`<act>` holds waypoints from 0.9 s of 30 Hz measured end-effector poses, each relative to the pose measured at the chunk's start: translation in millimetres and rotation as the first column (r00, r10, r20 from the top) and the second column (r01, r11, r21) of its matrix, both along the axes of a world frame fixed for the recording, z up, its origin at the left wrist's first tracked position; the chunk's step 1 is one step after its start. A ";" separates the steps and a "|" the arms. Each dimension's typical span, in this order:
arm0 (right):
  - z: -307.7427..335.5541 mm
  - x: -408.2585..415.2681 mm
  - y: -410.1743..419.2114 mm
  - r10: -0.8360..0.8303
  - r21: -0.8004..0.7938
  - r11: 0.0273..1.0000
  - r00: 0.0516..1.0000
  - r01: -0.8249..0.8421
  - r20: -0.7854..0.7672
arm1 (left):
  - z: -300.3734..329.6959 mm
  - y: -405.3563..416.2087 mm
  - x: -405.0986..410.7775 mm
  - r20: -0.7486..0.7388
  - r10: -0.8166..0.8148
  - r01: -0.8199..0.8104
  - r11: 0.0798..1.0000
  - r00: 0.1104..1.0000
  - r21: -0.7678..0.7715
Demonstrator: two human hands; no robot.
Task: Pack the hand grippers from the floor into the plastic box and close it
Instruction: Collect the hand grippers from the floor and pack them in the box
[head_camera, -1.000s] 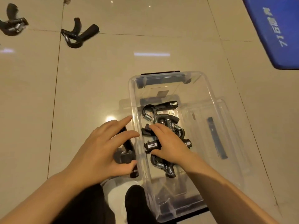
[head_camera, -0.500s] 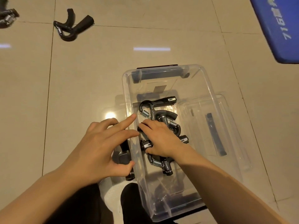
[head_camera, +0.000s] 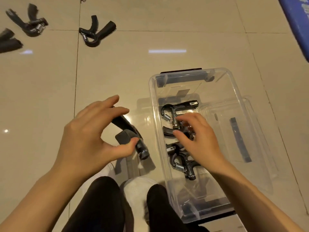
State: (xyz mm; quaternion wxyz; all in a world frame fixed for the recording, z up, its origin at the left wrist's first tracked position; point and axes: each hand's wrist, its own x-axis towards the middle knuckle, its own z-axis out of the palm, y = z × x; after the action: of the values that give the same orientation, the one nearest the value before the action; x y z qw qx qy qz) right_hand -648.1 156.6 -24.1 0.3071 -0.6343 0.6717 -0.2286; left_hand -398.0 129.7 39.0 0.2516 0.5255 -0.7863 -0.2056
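Note:
A clear plastic box (head_camera: 231, 84) stands open on the tiled floor, right of centre. Several black hand grippers with steel springs (head_camera: 180, 164) lie inside it. My right hand (head_camera: 199, 139) reaches into the box, its loosely bent fingers resting on those grippers. My left hand (head_camera: 90, 134) is just left of the box and holds another black hand gripper (head_camera: 132, 136) between thumb and fingers, above the floor. More grippers lie on the floor at far left: one (head_camera: 95, 34), a second (head_camera: 28, 25), and a third (head_camera: 8, 41) cut off by the frame edge.
The clear lid (head_camera: 255, 124) with a dark latch strip (head_camera: 239, 139) lies against the box's right side. A blue mat (head_camera: 297, 22) fills the top right corner. My dark trouser legs and white shoes (head_camera: 135, 190) are at the bottom centre, beside the box.
My left hand has drawn away from the box wall to the left, with the gripper it holds now in plain sight. My right hand has shifted slightly on the grippers inside. The camera has tilted, bringing more floor grippers into view.

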 end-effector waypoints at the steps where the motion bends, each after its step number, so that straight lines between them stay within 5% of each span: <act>1: 14.7 6.2 4.6 -0.055 -0.070 0.996 0.996 0.060 0.070 | 4.9 -1.6 1.3 0.007 0.021 -0.021 0.999 1.000 -0.038; 4: 54.8 34.2 10.9 0.040 -0.212 0.977 0.984 -0.002 0.176 | 18.4 -5.7 4.4 -0.060 0.119 -0.126 0.983 0.991 -0.131; 7: 68.9 61.8 1.2 0.207 -0.380 0.907 0.978 -0.181 0.030 | 29.6 -5.1 3.7 -0.308 0.243 -0.274 0.960 0.920 -0.062; 11: 72.6 69.3 -22.6 0.183 -0.579 0.783 0.974 -0.226 -0.132 | 29.2 -5.6 -5.5 -0.607 0.444 -0.373 0.894 0.659 0.249; 15: 83.4 59.5 -30.4 -0.012 -0.578 0.815 0.996 -0.045 -0.094 | 18.5 -9.9 -15.3 -0.699 0.636 -0.273 0.772 0.328 0.574; 22: 100.8 35.2 -39.2 -0.180 -0.540 0.813 0.975 0.220 0.127 | 17.5 7.0 -66.7 -0.697 0.574 -0.034 0.782 0.429 0.623; 25: 100.6 32.8 -50.0 -0.114 -0.537 0.834 0.992 0.128 0.061 | 18.9 22.0 -89.9 -0.687 0.581 0.052 0.746 0.437 0.664; 27: 97.9 26.0 -52.3 -0.064 -0.555 0.831 0.997 0.028 -0.045 | 8.5 24.1 -89.1 -0.667 0.483 0.065 0.782 0.567 0.620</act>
State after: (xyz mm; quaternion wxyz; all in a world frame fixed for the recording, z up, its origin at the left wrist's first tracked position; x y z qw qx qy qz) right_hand -622.1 104.3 73.8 0.0841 -0.6865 0.6009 -0.4008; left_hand -487.1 153.7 47.5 0.4263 0.5202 -0.4117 -0.6149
